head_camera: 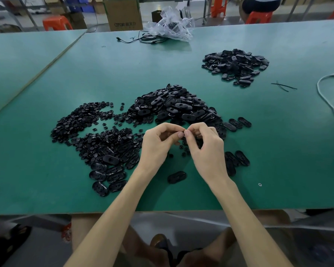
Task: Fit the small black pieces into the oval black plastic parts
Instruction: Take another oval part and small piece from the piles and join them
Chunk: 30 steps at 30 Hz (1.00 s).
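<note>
Green matte tabletop (46, 180) fills my view. Glossy oval black plastic parts (174, 105) heap at 12 o'clock of the hands, and small round black pieces (89, 128) spread at 9. My left hand (158, 145) and right hand (206, 151) meet, thumbs and forefingers pinched; pinching what, I cannot tell.

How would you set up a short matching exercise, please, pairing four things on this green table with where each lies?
1. plastic bag
2. white cable
3. heap of small pieces
4. lone oval part

A. between the wrists of left hand and right hand
B. right edge of the table
C. far edge
D. left of both hands

Pairs: 1-C, 2-B, 3-D, 4-A.
</note>
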Motion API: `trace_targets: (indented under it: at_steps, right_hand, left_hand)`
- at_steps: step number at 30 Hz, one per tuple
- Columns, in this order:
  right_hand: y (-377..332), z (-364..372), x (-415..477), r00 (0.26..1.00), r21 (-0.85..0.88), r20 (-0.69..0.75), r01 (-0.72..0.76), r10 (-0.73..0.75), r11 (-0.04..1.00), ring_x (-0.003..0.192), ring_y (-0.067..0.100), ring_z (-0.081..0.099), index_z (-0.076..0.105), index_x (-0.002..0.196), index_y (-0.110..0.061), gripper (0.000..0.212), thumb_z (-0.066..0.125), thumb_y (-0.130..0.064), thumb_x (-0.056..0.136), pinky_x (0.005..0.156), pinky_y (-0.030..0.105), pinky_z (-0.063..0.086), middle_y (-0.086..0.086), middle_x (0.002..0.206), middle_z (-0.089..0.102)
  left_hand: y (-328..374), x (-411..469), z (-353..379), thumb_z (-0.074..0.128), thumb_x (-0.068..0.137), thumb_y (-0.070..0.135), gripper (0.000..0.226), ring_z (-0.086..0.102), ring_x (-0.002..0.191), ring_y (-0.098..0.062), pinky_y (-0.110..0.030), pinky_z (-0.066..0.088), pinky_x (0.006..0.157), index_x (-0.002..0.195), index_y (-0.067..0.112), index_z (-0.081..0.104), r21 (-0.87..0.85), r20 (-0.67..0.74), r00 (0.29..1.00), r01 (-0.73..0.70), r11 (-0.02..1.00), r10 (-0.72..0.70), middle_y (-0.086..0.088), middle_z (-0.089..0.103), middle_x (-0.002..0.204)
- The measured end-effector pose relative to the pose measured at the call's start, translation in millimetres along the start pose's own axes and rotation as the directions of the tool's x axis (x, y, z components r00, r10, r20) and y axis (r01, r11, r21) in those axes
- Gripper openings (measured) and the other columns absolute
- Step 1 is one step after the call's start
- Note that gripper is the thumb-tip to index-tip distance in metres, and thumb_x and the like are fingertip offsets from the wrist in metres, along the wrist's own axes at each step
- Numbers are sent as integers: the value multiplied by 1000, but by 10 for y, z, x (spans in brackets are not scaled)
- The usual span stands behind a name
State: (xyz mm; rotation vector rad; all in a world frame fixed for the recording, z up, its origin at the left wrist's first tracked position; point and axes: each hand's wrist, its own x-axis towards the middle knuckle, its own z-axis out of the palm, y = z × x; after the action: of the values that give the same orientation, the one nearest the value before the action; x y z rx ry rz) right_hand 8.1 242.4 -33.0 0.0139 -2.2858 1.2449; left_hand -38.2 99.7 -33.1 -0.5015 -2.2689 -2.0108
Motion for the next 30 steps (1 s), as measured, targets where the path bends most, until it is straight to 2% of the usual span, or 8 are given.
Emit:
trace_targets:
  at_steps: [5, 10, 13, 17, 21, 23, 26, 30]
  right_hand:
    - [-6, 7, -4, 999, -13, -8, -45, 45, 999, 95, 12, 60, 66, 101, -16, 8, 63, -23, 103, 82, 18, 47, -19, 91, 55]
    - [-19, -8, 9, 987, 4, -134, -93, 92, 996, 94, 15, 60, 60, 99, -25, 6, 62, -22, 104, 81, 7, 42, -20, 92, 51]
    - [-4, -22, 8, 979, -3, -190, -75, 73, 997, 97, 17, 57, 63, 99, -20, 5, 62, -20, 104, 83, 16, 46, -22, 90, 51]
    - [14, -20, 10, 992, -48, -127, -28, 22, 998, 103, 15, 52, 67, 100, -15, 7, 64, -20, 104, 84, 22, 46, -14, 91, 58]
    - [6, -20, 8, 997, -30, -83, -9, 7, 1000, 102, 16, 53, 69, 100, -16, 6, 65, -21, 103, 79, 10, 42, -19, 92, 59]
    - [21, -27, 7, 996, 29, -76, -45, 47, 999, 96, 15, 58, 69, 98, -22, 4, 67, -22, 102, 78, 8, 43, -22, 91, 59]
    - [70, -33, 24, 988, 113, -61, -136, 143, 984, 89, 10, 64, 69, 96, -27, 5, 67, -26, 101, 78, 17, 51, -12, 92, 68]
    - [101, -29, 38, 983, 132, -50, -170, 178, 977, 85, 8, 68, 71, 97, -24, 6, 68, -28, 101, 80, 27, 57, -2, 94, 72]
  left_hand:
    - [-11, 4, 7, 75, 92, 3, 11, 74, 81, -19, -30, 61, 80, 100, 9, 78, -17, 14, 1000, 12, 1000, -12, -4, 79, 91]
    - [-20, 22, -17, 73, 93, 0, 18, 75, 81, -14, -21, 57, 80, 109, 7, 78, -33, 13, 999, 43, 999, -42, -2, 80, 100]
    - [-16, 18, -7, 71, 93, -5, 26, 76, 89, -12, -20, 57, 85, 115, 6, 76, -23, 60, 997, 57, 998, -56, -4, 80, 105]
    - [-12, 13, -10, 68, 94, -6, 22, 74, 77, -12, -19, 57, 80, 113, 2, 75, -24, 63, 998, 25, 999, -23, -9, 78, 93]
    - [-7, 11, -3, 64, 99, 0, 16, 71, 73, -13, -23, 58, 76, 111, -3, 73, -41, 80, 997, 21, 999, -18, -16, 75, 87]
    - [-9, 11, 2, 64, 99, 2, 12, 69, 70, -11, -22, 57, 74, 106, 1, 74, -37, 82, 997, 16, 999, -13, -8, 73, 80]
    - [-11, 10, 1, 63, 101, 4, 10, 66, 66, -9, -20, 55, 70, 102, 5, 73, -27, 77, 997, 2, 1000, 0, 1, 71, 76]
    - [-13, 12, 2, 60, 102, 2, 13, 67, 65, -13, -24, 57, 67, 106, -1, 72, -69, 75, 997, 14, 998, -9, -7, 73, 84]
